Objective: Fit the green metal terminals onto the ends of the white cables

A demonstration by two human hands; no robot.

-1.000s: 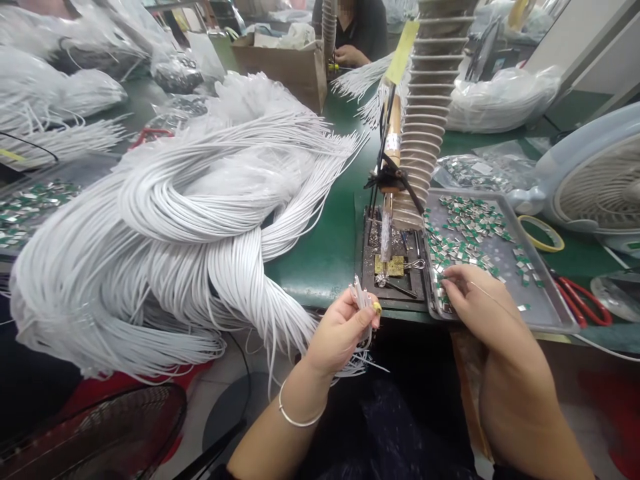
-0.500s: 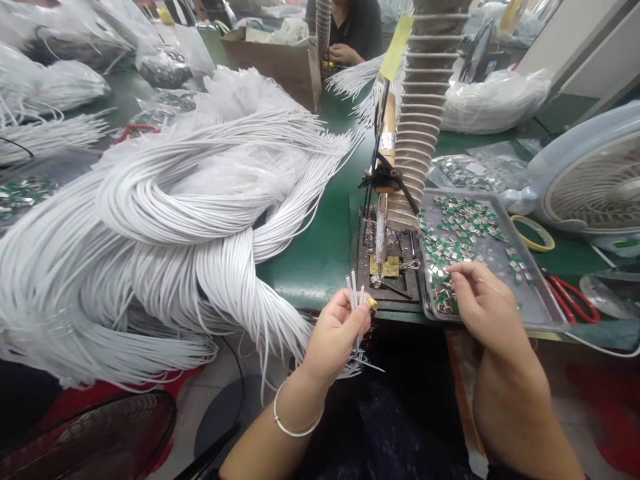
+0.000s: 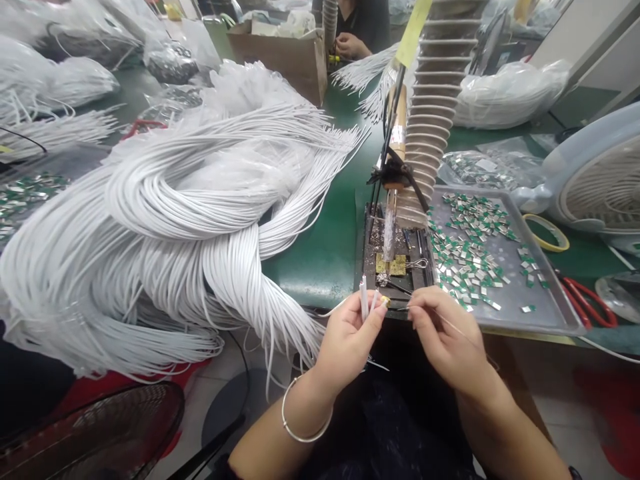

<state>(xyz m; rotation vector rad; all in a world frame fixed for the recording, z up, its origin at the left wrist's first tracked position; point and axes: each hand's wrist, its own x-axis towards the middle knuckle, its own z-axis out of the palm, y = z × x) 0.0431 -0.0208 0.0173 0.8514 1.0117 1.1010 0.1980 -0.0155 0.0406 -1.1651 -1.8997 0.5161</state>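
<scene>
My left hand [image 3: 353,337] is closed around a few white cables [image 3: 364,300], their cut ends pointing up. A small yellow piece [image 3: 385,301] shows at its thumb and fingertips; I cannot tell what it is. My right hand [image 3: 445,333] is pinched, with a thin solder wire [image 3: 454,325] running from its fingertips back over the hand. The wire's tip is just right of the yellow piece. Above both hands a soldering iron [image 3: 389,227] hangs tip down over a dark stand [image 3: 370,267] with a yellow sponge [image 3: 393,265].
A grey tray [image 3: 545,310] of small green-and-silver connector boards [image 3: 480,267] sits right. White cable bundles [image 3: 200,220] cover the left. A ribbed hose [image 3: 440,113] hangs beside the iron. Red-handled pliers [image 3: 590,303], yellow tape [image 3: 545,233] and a fan [image 3: 600,173] stand right. Another person's hands [image 3: 353,47] are behind.
My right hand has moved left from the tray of connector boards to beside my left hand. The left hand still holds the cables. The whole view has shifted slightly.
</scene>
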